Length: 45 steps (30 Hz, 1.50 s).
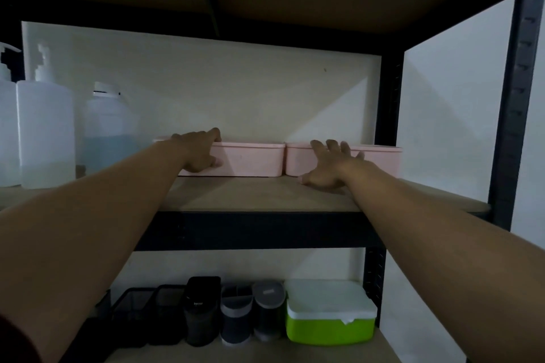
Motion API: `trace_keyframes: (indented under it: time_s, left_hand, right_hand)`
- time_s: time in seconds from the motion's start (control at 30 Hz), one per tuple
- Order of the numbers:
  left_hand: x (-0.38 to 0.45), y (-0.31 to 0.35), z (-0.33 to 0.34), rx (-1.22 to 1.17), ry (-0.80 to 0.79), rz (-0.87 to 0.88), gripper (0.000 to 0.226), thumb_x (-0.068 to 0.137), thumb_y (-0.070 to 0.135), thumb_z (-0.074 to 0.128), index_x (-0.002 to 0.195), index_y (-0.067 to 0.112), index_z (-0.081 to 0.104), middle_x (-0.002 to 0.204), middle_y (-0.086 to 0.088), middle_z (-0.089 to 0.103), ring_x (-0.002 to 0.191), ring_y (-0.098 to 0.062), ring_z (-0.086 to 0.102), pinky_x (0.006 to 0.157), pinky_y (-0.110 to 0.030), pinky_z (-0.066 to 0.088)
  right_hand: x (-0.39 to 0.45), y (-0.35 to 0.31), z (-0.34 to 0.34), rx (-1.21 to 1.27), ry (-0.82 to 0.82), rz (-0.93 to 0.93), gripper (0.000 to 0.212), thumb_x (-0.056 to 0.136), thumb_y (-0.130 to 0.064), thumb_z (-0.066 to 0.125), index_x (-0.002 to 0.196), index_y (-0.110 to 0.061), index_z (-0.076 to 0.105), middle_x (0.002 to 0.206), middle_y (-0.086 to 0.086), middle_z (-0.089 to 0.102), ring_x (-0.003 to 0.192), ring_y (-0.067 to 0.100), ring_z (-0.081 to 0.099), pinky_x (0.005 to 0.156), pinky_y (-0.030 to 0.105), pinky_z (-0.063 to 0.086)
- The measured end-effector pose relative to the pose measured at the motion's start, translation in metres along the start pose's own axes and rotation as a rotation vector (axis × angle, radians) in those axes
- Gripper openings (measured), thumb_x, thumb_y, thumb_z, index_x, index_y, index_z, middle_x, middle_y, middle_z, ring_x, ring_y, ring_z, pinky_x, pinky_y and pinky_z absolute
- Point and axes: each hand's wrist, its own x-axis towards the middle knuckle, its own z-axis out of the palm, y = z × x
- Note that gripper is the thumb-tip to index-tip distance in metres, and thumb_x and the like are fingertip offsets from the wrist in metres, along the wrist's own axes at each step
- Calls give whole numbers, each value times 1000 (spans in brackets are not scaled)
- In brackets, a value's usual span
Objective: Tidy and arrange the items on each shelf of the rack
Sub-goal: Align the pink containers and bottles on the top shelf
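Two low pink lidded boxes stand side by side at the back of the upper shelf. My left hand grips the left pink box at its left end, fingers over the lid and thumb on its front. In front of the right pink box is my right hand, fingers spread against the box's front face and thumb resting on the shelf board. The two boxes almost touch each other.
Three translucent pump bottles stand at the shelf's left end. On the lower shelf sit black mesh holders, dark round containers and a green box with a white lid. A black rack post rises at right.
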Motion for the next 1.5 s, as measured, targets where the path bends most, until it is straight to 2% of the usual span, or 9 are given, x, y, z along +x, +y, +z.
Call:
trace_keyframes:
  time_s: [0.57, 0.77, 0.9, 1.0, 1.07, 1.17, 1.27, 1.37, 1.5]
  left_hand:
    - [3, -2, 6, 50, 57, 14, 55, 97, 46, 58, 143, 23, 36, 145, -8, 46, 132, -33, 47, 120, -57, 12]
    - [-10, 1, 3, 44, 88, 48, 78, 97, 51, 56, 159, 30, 15, 166, -6, 20, 156, -26, 5, 121, -56, -10]
    - [-50, 18, -19, -166, 145, 101, 60, 99, 41, 58, 153, 28, 33, 158, -8, 36, 146, -27, 32, 123, -46, 15]
    - [-95, 18, -26, -299, 265, 161, 42, 96, 32, 65, 136, 25, 55, 135, -2, 54, 123, -20, 51, 104, -32, 37]
    - [-125, 13, -26, -335, 388, 159, 27, 93, 27, 69, 120, 23, 67, 119, 4, 65, 111, -12, 58, 97, -28, 44]
    - [-162, -1, -22, -353, 432, 55, 14, 89, 27, 71, 103, 26, 72, 100, 11, 70, 93, -2, 62, 86, -21, 49]
    - [-195, -23, -16, -356, 404, -52, 11, 88, 27, 70, 98, 27, 73, 94, 12, 70, 90, -1, 63, 76, -13, 45]
    - [-215, -42, -14, -374, 445, -94, 7, 89, 26, 70, 94, 29, 73, 90, 13, 71, 86, -1, 64, 80, -22, 50]
    - [-217, -71, -18, -444, 555, -196, 24, 83, 26, 74, 105, 25, 64, 100, 6, 65, 90, -11, 63, 82, -33, 54]
  right_hand:
    - [0, 7, 0, 128, -4, -67, 105, 89, -47, 70, 163, -28, -2, 170, 5, -6, 155, 34, -17, 126, 55, 9]
    - [-5, 9, 2, 127, -12, -60, 104, 91, -44, 67, 162, -33, -9, 170, 1, -19, 155, 27, -22, 124, 54, -7]
    - [-16, -9, -3, 129, 91, -120, 102, 91, -36, 67, 161, -37, -8, 170, -1, -19, 156, 25, -18, 124, 59, -8]
    - [-40, -39, -9, 299, 112, -293, 84, 92, -38, 66, 159, -38, 15, 168, 0, 7, 155, 29, 15, 125, 54, 14]
    - [-61, -66, -10, 404, 27, -404, 73, 94, -42, 65, 155, -38, 25, 163, -2, 19, 147, 29, 32, 119, 48, 31]
    - [-84, -106, -7, 376, -123, -528, 60, 97, -54, 57, 151, -38, 34, 161, 1, 29, 142, 27, 39, 114, 44, 35]
    - [-94, -123, -10, 318, -185, -577, 41, 104, -49, 48, 138, -26, 55, 147, 3, 51, 127, 24, 50, 102, 35, 39]
    - [-96, -125, -12, 304, -204, -539, 35, 105, -47, 48, 128, -24, 62, 139, 4, 55, 118, 23, 51, 94, 34, 38]
    - [-96, -151, -9, 195, -146, -432, 38, 102, -23, 47, 139, -18, 56, 144, 7, 53, 121, 26, 53, 90, 33, 41]
